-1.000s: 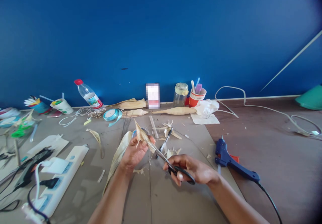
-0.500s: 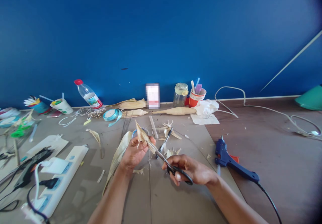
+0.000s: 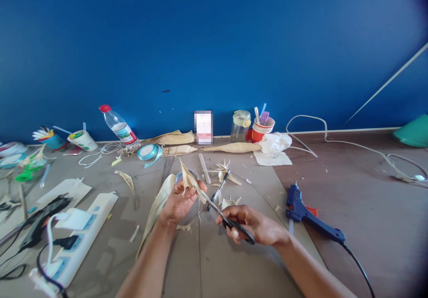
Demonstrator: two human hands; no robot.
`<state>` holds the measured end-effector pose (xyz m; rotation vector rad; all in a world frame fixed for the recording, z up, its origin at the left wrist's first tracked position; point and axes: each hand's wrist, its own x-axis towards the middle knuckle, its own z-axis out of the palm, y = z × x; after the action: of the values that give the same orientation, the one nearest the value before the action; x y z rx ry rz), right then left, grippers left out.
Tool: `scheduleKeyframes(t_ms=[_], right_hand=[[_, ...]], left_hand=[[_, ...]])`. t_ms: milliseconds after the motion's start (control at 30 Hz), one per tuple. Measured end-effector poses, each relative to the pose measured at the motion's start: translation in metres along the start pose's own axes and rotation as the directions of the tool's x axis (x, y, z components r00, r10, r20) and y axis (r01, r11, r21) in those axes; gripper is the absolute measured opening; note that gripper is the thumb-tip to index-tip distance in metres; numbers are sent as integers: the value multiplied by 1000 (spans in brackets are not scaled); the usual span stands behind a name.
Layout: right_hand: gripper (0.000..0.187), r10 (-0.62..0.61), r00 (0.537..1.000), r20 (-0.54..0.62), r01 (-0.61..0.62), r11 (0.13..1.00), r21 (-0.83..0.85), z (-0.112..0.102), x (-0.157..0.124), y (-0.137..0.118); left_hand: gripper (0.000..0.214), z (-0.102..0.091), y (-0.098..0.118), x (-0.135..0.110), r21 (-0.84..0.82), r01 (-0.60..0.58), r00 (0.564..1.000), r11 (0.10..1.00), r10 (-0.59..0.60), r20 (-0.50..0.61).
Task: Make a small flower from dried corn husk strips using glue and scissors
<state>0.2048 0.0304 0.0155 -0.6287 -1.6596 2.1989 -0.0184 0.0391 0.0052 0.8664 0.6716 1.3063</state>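
Between the fingers of my left hand (image 3: 179,203) is a folded piece of dried corn husk (image 3: 189,178), its pointed tip upward. My right hand (image 3: 250,225) grips black-handled scissors (image 3: 246,233). The scissor blades meet the lower end of the husk piece; whether they are cutting through it I cannot tell. A longer pale husk (image 3: 159,204) lies beside my left forearm, partly hidden by it. Behind my hands a black and clear pen (image 3: 219,189) rests among husk scraps (image 3: 229,171). A round roll (image 3: 180,176) is mostly covered by my left hand.
A blue glue gun (image 3: 302,215) lies at right, its cord running to the front. At left are a white power strip (image 3: 96,215) and a plastic bottle (image 3: 118,126). A ribbon roll (image 3: 147,152), glass jar (image 3: 240,126) and red paper cups (image 3: 262,130) line the back.
The scissor handles and the fingers of my right hand have closed slightly. My left hand and the husk piece stay almost in place.
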Motion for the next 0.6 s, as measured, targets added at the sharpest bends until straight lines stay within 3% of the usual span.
scheduleKeyframes(t_ms=[600], right_hand=[[51, 45, 998, -35, -44, 999, 30, 1, 1, -2]], left_hand=[[6, 0, 1, 1, 4, -18, 1000, 1000, 18, 1]])
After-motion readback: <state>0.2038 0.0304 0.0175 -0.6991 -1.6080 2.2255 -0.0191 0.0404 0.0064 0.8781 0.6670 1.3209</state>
